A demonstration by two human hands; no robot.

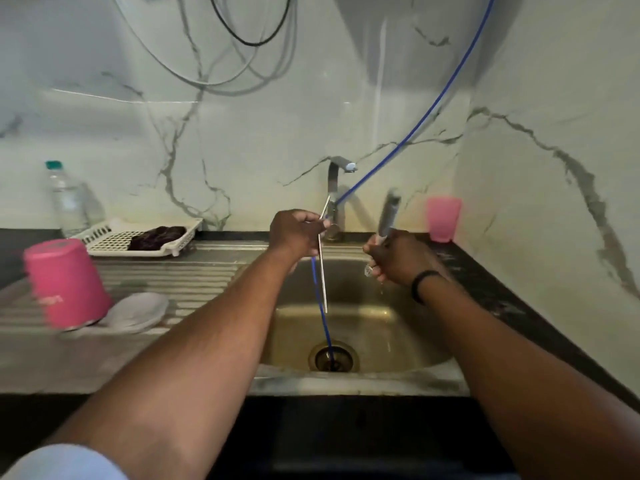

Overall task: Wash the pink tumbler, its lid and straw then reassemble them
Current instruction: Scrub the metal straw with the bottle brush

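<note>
Both hands work above the steel sink (367, 382). Nearest, on the draining board at left, the pink tumbler (65, 282) stands upside down, tilted against its whitish lid (138, 311). Farther in, the left hand (294, 233) pinches a metal straw (322, 271) that points down into the basin, while the right hand (394, 256) is curled round a blurred straw brush (388, 216). Beyond them stand the tap (336, 192) and a pink cup (442, 218).

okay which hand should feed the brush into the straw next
Right. The right hand already grips the straw brush, bristles up, while the left hand pinches the metal straw over the sink beside it.
</note>
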